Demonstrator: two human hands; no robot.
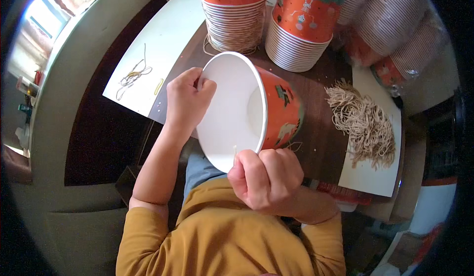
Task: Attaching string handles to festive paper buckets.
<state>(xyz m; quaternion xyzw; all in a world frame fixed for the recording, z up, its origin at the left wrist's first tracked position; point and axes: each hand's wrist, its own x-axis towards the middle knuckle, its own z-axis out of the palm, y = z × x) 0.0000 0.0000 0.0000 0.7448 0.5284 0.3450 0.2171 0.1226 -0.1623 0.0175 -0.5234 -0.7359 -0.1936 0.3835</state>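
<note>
Left-hand risk: the left hand (189,98) has its fingers pinching the rim at about 10 o'clock; if that pinch loosens, the tilted bucket could swing or drop toward the lap.
Right-hand risk: the right hand (269,179), at the rim's 5 o'clock, has its fingers pressed together, apparently pinching a pale cord (235,151); a hard pull might crease or tear the wall, and a weak pinch could lose the short end.
Heap risk: the cord heap (365,125) at 3 o'clock is tangled, so lifting one strand could drag others off the white board (358,177).
Bucket: the orange bucket (237,110) is at centre, raised before the person, mouth toward 8 o'clock, base toward 3; no contents show against its white lining.
Stack at 12: upturned nested buckets (234,21) on the bench (316,98), cord loops hanging about their rims; top cut off.
Stack at 1: upturned nested buckets (306,29), no cord visible.
Bags at 2: clear plastic wrap (395,21) around further nested buckets.
Panel at 10: a loose cord tangle (132,78) lies on the white panel (173,29).
</note>
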